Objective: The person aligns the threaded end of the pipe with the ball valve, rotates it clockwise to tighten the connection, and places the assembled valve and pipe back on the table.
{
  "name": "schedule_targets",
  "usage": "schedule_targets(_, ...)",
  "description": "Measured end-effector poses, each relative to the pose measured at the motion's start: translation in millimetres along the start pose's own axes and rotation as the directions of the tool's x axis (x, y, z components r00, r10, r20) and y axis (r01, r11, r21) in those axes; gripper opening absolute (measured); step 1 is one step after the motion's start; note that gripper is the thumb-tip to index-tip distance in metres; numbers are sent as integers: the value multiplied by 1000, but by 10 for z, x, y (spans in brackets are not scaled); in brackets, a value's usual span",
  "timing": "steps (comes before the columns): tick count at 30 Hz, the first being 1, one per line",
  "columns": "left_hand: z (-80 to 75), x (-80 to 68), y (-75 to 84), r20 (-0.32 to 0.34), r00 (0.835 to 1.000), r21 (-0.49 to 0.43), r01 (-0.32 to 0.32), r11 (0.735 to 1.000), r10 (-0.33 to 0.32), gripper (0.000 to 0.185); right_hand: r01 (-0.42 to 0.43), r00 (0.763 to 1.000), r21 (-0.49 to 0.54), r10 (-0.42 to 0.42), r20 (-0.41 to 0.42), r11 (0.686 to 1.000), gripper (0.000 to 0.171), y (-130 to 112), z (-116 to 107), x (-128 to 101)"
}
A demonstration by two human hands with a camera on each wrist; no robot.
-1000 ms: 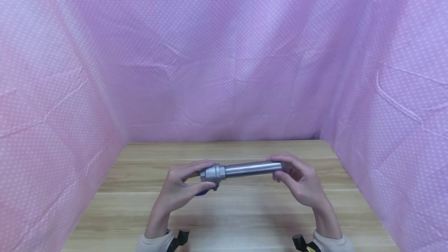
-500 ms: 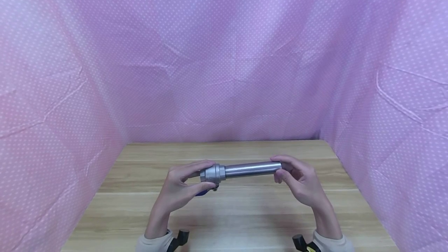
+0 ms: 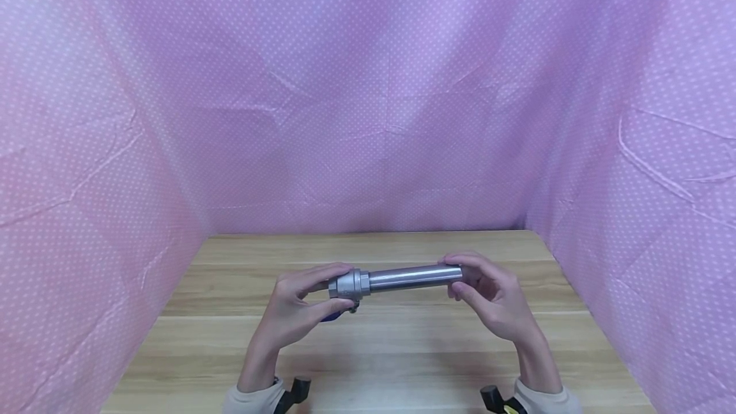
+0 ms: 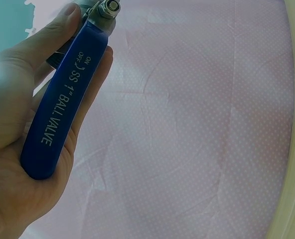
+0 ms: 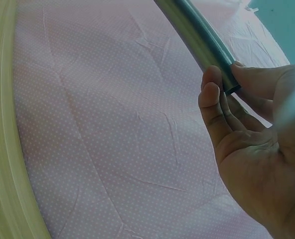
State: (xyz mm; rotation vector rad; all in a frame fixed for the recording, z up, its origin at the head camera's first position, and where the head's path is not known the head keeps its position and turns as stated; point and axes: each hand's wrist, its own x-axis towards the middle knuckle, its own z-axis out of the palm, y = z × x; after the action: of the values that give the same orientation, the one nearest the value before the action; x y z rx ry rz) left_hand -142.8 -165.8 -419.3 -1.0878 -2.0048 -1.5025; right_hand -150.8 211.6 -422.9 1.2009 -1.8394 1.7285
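1) Metal ball valve (image 3: 348, 285) is being gripped by the left hand (image 3: 290, 317), thumb on the near side, fingers on the far side
2) Blue lever (image 4: 63, 107) of the valve is lying along the left palm, its lettering reading "SS 1" BALL VALVE" with ON and OFF marks; a nut (image 4: 109, 8) is showing at its upper end
3) Right hand (image 3: 500, 308) is pinching the far end of a silvery pipe (image 3: 414, 277) between thumb and fingers; hands are working apart, one on each piece
4) Pipe is running out from the valve's hexagonal end, rising slightly toward the right in the head view; thread engagement: cannot tell
5) Both pieces are being held above the wooden table (image 3: 391, 363), around the middle of its width
6) Pale sleeves (image 3: 546, 399) are covering the forearms, black devices (image 3: 300, 388) sitting at the wrists
7) Pink cloth (image 3: 368, 94), white-dotted, is hanging behind the table and along both sides
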Motion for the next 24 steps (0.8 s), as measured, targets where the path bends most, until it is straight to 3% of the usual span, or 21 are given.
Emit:
schedule_targets(18,18,-9,0,2,1000,0,-2,1000,2,57,-19,999,-47,17,-30,999,51,-5,-7,-18)
schedule_targets(24,22,-7,2,7,1000,-7,2,1000,-1,57,-60,998,-80,58,-32,995,51,-2,-21,-46)
